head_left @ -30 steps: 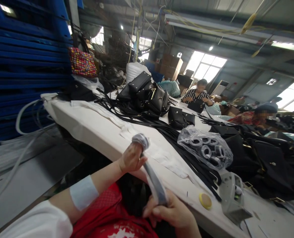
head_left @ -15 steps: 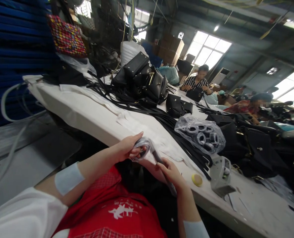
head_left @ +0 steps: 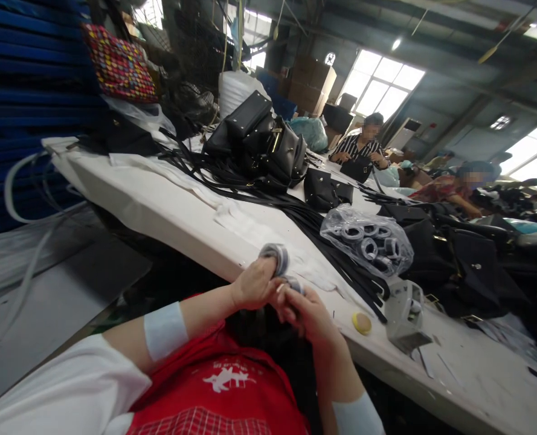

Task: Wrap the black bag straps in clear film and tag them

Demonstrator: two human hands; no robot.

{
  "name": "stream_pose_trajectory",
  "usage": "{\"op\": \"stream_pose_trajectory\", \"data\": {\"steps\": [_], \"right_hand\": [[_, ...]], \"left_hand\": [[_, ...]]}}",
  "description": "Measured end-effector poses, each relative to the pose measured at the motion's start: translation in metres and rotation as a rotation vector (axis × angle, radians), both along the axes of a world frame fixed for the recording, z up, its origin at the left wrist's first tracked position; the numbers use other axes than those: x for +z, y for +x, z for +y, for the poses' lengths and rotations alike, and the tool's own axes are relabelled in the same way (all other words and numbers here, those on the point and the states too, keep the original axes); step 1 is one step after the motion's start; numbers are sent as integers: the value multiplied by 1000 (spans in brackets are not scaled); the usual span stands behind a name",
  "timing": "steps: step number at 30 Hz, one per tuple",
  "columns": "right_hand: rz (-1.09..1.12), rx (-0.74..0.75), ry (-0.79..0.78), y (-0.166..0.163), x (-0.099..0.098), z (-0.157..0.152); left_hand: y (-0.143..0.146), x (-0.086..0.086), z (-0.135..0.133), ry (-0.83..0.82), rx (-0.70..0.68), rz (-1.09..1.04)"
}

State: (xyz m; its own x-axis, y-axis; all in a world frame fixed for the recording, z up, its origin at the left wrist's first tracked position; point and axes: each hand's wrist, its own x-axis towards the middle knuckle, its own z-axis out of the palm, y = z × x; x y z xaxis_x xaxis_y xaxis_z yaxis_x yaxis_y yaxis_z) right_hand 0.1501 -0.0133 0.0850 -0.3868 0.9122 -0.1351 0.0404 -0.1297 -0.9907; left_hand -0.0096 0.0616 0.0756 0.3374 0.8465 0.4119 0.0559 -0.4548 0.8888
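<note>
My left hand [head_left: 258, 284] is closed around a coiled grey-and-white strip [head_left: 282, 256], whose rounded top shows above the fingers. Against it, just over the table's front edge, my right hand [head_left: 310, 311] has its fingers bent and pinched. Part of the same greyish strip [head_left: 294, 283] shows between the two hands. The fingertips meet there, so the exact grip is partly hidden. Beyond the hands, a clear plastic bag [head_left: 366, 240] with several similar grey-white rings lies on the table.
The white-covered table [head_left: 168, 223] runs diagonally, carrying black straps [head_left: 313, 232] and stacked black handbags [head_left: 259, 139]. A tape dispenser [head_left: 404, 314] and a yellow-rimmed round object [head_left: 361, 323] are to the right. A person in stripes [head_left: 359, 145] handles a black bag across the table.
Both hands have come together; the left moved right with the coil, and the right moved up and inward. The strip stretched between them before no longer shows at length.
</note>
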Motion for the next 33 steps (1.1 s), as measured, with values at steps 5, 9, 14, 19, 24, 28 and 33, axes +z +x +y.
{"op": "stream_pose_trajectory", "data": {"steps": [5, 9, 14, 19, 24, 28, 33], "right_hand": [[-520, -85, 278, 42, 7, 18], [-844, -94, 513, 53, -6, 27], [-673, -76, 495, 33, -41, 14], [-125, -203, 178, -12, -81, -3], [-167, -256, 89, 6, -71, -1], [-425, 103, 139, 45, -46, -8], [-591, 300, 82, 50, -51, -27]], "left_hand": [[-6, -9, -6, 153, -77, 478], [-6, -12, 3, -325, -371, 492], [-5, -14, -6, -970, -596, 0], [-1, -20, -15, -1233, -619, -545], [1, -46, -15, -1054, -445, -445], [1, -56, -23, -553, -207, 1], [12, -60, -56, -289, -509, 387]]}}
